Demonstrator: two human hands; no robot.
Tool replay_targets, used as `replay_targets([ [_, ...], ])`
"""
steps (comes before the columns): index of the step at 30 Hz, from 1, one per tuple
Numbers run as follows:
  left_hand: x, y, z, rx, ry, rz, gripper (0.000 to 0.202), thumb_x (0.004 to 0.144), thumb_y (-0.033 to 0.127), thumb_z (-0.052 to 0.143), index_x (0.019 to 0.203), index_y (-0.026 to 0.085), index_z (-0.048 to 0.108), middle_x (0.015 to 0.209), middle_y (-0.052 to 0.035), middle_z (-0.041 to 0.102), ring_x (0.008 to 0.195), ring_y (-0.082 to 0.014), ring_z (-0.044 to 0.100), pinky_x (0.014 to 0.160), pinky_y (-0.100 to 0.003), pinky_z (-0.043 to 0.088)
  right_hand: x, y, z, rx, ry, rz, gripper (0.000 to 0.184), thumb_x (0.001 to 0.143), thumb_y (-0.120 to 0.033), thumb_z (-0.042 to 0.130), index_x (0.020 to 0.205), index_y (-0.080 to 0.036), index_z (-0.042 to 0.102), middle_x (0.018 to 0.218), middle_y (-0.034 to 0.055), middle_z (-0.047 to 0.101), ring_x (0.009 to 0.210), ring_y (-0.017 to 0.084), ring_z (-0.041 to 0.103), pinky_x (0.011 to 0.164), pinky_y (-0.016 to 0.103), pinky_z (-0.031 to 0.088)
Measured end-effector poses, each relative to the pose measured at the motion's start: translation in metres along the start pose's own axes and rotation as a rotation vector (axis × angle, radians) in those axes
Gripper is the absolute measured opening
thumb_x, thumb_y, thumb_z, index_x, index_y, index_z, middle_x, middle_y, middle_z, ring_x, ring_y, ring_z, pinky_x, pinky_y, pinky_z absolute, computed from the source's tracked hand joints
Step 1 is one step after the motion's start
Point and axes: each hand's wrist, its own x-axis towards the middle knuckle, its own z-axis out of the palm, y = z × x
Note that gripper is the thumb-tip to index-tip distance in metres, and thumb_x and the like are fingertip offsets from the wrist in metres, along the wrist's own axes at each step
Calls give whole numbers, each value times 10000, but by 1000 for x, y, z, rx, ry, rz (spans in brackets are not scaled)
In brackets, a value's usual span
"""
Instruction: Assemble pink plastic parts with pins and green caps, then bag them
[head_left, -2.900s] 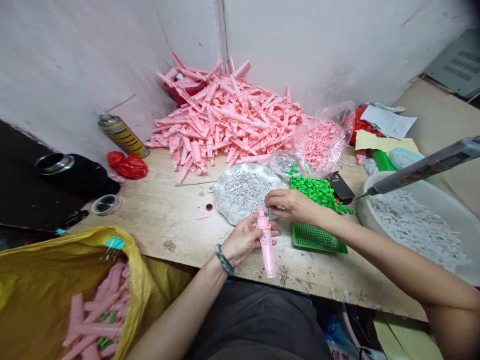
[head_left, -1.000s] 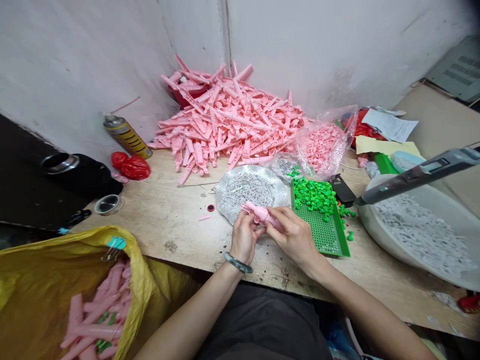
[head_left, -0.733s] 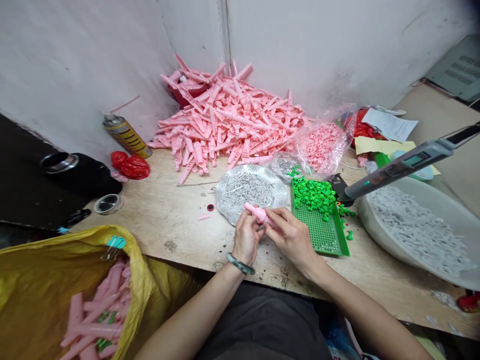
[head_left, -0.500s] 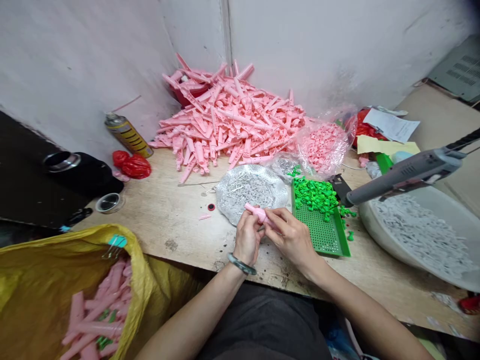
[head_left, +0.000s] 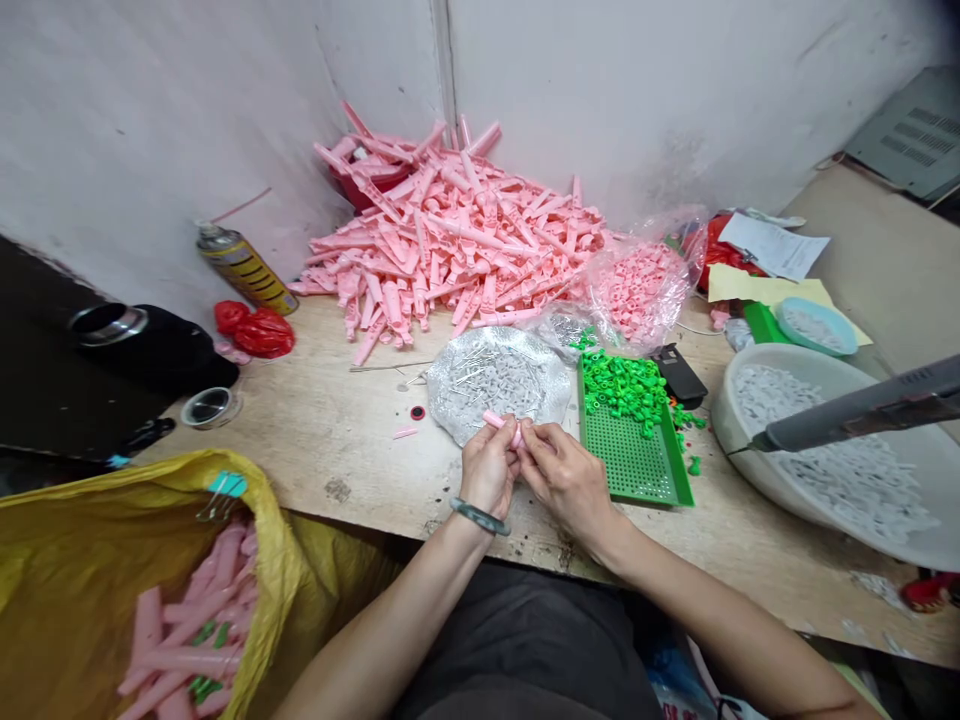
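Observation:
Between both hands, over the table's front part, is a small pink plastic part (head_left: 496, 421); its narrow end points up and left. My left hand (head_left: 489, 468), with a bangle at the wrist, has its fingers wrapped round the piece. From the other side my right hand (head_left: 566, 480) pinches it, and the fingers hide most of its body. Just beyond them sits a silvery round tray (head_left: 442, 395) with small grey parts and metal pins. Right of my right hand lies a green perforated tray (head_left: 630, 455) with bright green small parts (head_left: 619, 385) in its far half.
A large heap of pink parts (head_left: 450, 230) fills the back. At right, a grey electric screwdriver (head_left: 862, 410) hangs over a white basin (head_left: 727, 420) of grey parts. A yellow sack (head_left: 277, 550) with pink pieces stands front left. A spray can (head_left: 244, 268) leans by the wall.
The hanging screwdriver has swung right, away from the green tray and over the basin. Both hands still grip the pink part, which is now more covered by the fingers.

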Motion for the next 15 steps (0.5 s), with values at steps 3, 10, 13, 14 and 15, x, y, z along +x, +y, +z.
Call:
replay_targets([
  [3, 2, -1, -1, -14, 33, -59, 106, 781, 153, 673, 861, 107, 621, 719, -46, 660, 610, -119, 635, 558, -196, 485, -1, 0, 1, -28, -19, -7, 341, 974, -251, 477, 1281, -152, 589, 1011, 91, 657, 866, 183, 633, 654, 272, 507],
  [10, 0, -3, 3, 4, 18, -3, 238, 730, 236, 757, 904, 125, 639, 842, -64, 701, 652, -120, 644, 591, -212, 506, -4, 1, 0, -12, -12, -25, 394, 972, -199, 455, 1357, -150, 524, 1088, 109, 651, 932, 198, 628, 729, 288, 529],
  [13, 3, 1, 2, 47, -34, -66, 226, 726, 236, 756, 867, 109, 634, 742, -45, 672, 596, -114, 624, 568, -215, 505, -1, 1, -6, -21, -54, -13, 410, 971, -201, 446, 1373, -153, 510, 1117, 120, 654, 963, 222, 626, 736, 306, 529],
  [14, 4, 3, 2, 62, -43, -50, 225, 734, 238, 748, 875, 109, 631, 730, -40, 666, 583, -111, 618, 553, -210, 500, 1, 2, -9, 5, -80, -3, 415, 971, -207, 445, 1381, -171, 504, 1142, 118, 649, 978, 227, 624, 740, 310, 528],
  [15, 5, 5, 2, 74, -46, -17, 235, 743, 243, 742, 901, 111, 627, 747, -42, 672, 587, -113, 622, 541, -204, 494, 4, 3, -12, 55, -108, 14, 423, 971, -219, 451, 1391, -194, 495, 1178, 113, 639, 999, 229, 620, 750, 314, 526],
])
